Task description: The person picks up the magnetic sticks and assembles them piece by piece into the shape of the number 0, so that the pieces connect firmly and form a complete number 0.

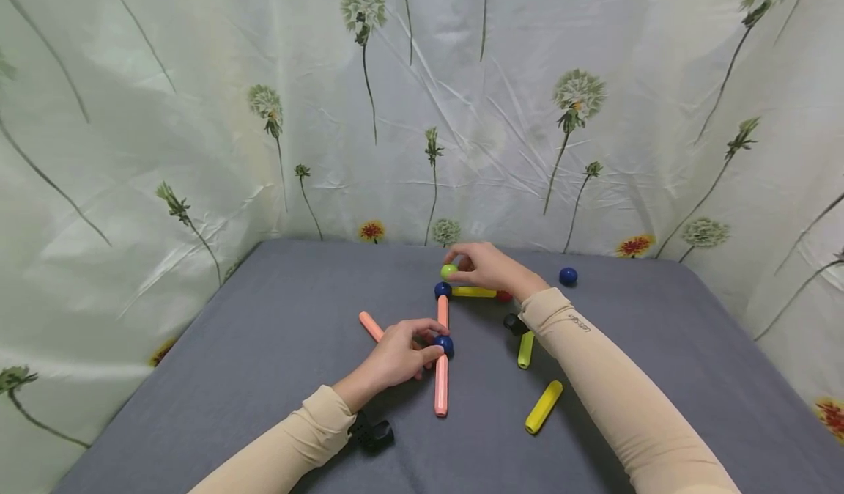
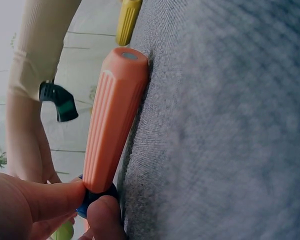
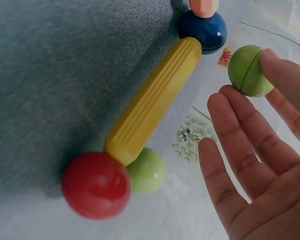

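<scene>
The right hand (image 1: pixel 484 265) is pinching a green ball (image 1: pixel 449 272) between thumb and fingertip, its other fingers spreading loosely and slightly bent. That ball is hovering near the far blue ball (image 1: pixel 443 290) without touching it. The left hand (image 1: pixel 402 351) is curling its thumb and a finger closely around the near blue ball (image 1: pixel 444 345), holding it at the table (image 1: pixel 297 377). From this ball, the near salmon rod (image 1: pixel 441 388) is pointing toward the wearer, its end touching the ball; the middle salmon rod (image 1: pixel 442 312) is running from the fingers to the far blue ball. A third salmon rod (image 1: pixel 371 325) is slanting out from behind the left hand, which is covering its other end. The far yellow rod (image 1: pixel 473 292) is lying between the far blue ball and a red ball (image 1: pixel 504 296), touching both. A second green ball (image 3: pixel 149 172) is sitting just behind that rod's red end. Farther out, a green rod (image 1: pixel 525 349), a loose yellow rod (image 1: pixel 544 407) and a third blue ball (image 1: pixel 568 276) are lying apart. Counted together, three blue balls, two green balls and one red ball are showing, and three salmon rods, two yellow rods and one green rod are lying around them.
</scene>
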`<state>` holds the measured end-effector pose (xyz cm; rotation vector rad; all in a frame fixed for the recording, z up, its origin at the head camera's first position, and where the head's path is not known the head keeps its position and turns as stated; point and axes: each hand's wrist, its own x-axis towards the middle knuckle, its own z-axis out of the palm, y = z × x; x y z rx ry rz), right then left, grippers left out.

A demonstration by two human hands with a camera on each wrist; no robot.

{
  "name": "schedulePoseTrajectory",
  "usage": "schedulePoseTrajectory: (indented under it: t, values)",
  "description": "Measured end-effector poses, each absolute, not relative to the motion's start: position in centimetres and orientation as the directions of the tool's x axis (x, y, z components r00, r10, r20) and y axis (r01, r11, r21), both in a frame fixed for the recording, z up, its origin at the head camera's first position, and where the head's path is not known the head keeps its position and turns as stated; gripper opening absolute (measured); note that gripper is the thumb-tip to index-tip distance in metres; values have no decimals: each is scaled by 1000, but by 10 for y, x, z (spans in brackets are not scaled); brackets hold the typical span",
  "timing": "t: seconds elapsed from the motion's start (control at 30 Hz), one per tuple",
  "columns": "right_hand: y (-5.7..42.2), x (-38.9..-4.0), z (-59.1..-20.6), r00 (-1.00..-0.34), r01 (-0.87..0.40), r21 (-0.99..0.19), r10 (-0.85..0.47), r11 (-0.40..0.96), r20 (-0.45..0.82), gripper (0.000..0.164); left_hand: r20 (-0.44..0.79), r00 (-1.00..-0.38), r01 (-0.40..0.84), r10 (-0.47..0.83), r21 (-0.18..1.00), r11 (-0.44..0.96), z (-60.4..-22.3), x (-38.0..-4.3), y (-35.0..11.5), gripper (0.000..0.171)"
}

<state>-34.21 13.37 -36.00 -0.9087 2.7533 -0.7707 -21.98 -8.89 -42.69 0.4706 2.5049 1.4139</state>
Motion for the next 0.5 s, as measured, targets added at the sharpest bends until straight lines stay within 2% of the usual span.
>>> schedulePoseTrajectory:
  t: [0.5]
  values:
    - [153,-302,-358,-759,-595,-467,-648,653,62,28,-21,-920,177,391,868,463,-428,-220,-91,25]
